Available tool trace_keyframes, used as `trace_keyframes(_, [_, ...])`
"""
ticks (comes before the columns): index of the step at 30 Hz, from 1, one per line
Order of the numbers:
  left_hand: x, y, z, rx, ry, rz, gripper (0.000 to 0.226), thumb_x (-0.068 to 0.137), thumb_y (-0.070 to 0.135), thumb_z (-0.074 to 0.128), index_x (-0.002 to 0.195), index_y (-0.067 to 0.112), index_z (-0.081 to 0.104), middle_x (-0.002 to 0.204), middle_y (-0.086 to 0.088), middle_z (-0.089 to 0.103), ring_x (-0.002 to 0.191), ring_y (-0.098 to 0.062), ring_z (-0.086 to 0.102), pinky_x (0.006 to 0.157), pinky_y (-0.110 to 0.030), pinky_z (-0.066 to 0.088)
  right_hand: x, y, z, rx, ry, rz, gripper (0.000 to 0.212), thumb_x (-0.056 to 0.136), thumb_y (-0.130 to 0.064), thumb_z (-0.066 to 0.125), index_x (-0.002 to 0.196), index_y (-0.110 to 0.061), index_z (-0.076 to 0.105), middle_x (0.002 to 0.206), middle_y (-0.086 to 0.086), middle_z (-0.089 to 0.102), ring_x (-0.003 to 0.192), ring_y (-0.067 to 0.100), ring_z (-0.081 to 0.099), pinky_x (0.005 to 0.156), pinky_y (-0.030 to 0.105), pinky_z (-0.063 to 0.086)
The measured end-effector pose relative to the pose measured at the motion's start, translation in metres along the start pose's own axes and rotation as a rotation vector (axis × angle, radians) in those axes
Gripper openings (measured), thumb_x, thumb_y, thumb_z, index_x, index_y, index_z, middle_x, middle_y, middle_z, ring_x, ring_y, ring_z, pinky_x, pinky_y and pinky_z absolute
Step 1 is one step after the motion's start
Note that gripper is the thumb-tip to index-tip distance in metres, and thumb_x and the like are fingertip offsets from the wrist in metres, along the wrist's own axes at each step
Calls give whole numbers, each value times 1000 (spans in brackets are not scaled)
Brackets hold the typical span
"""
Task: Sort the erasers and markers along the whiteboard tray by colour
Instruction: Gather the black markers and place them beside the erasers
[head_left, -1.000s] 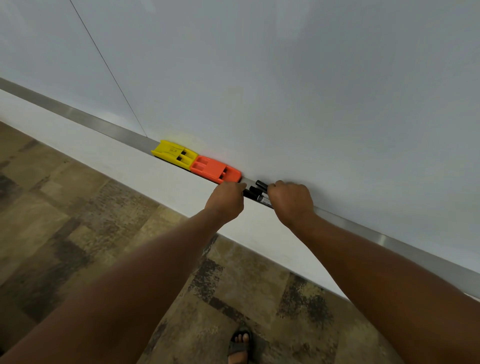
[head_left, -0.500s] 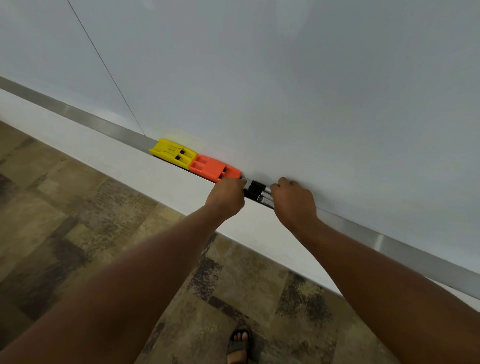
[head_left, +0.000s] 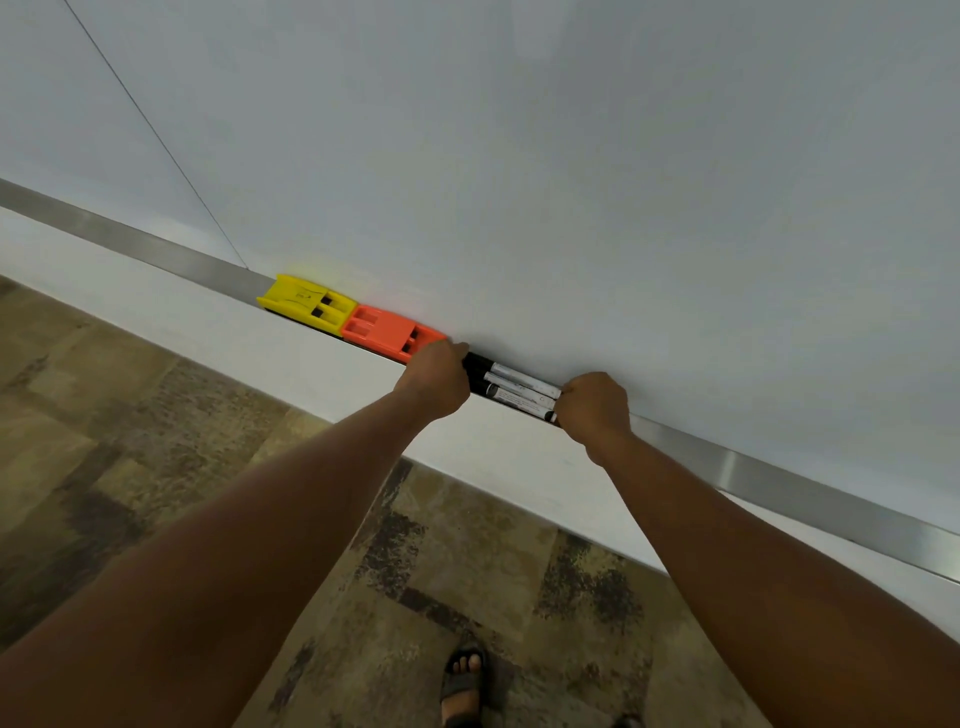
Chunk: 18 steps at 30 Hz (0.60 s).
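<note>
On the long metal whiteboard tray (head_left: 779, 488) you have two plastic block erasers touching end to end, one yellow (head_left: 306, 302) and one orange (head_left: 387, 331), and just right of them at least two black-capped white-barrelled markers (head_left: 514, 387) lying side by side. Your left hand (head_left: 434, 376) is curled closed over the markers' cap ends. Your right hand (head_left: 592, 408) is closed on their other ends.

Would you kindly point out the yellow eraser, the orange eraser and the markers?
yellow eraser (head_left: 306, 302), head view, top face.
orange eraser (head_left: 384, 328), head view, top face.
markers (head_left: 519, 391), head view, white barrels.
</note>
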<state>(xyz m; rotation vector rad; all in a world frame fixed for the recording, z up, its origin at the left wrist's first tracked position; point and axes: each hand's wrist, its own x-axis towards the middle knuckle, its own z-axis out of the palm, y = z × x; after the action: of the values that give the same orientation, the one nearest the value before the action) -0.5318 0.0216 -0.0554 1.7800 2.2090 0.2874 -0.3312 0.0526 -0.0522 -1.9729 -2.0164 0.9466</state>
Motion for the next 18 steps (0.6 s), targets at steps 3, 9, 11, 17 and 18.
trace_keyframes(3, [-2,-1,-2,-4,-14,2,33,89,4,45,118,5,61,112,-17,64,102,-34,60,84,-35,48,0,-2,3,51,-4,10,14,74,1,55,76,6,68,70,12,60,68,26,55,57,26,37])
trace_keyframes(9, [-1,-6,-9,5,-39,-3,24,84,2,45,96,5,66,98,-17,68,90,-36,62,67,-28,40,0,-1,8,256,5,70,11,71,4,52,68,6,62,63,9,50,61,20,47,52,27,33])
trace_keyframes(11, [-1,-6,-9,33,-43,-5,24,85,2,46,97,6,67,98,-16,68,90,-35,63,67,-28,40,-2,1,9,334,8,83,13,69,5,53,61,-1,60,62,8,49,62,20,46,54,29,35])
trace_keyframes(17, [-2,-5,-10,74,-32,-4,24,85,4,47,96,7,68,96,-15,69,87,-35,64,65,-29,42,1,10,6,503,-19,127,17,77,2,63,77,-11,74,91,18,74,91,37,70,84,49,58])
trace_keyframes(18, [-1,-5,-11,75,-30,-3,24,84,4,47,94,7,68,95,-16,69,87,-35,64,65,-29,41,1,10,4,468,-43,132,15,79,-2,63,85,-9,74,96,18,73,95,36,69,85,47,58])
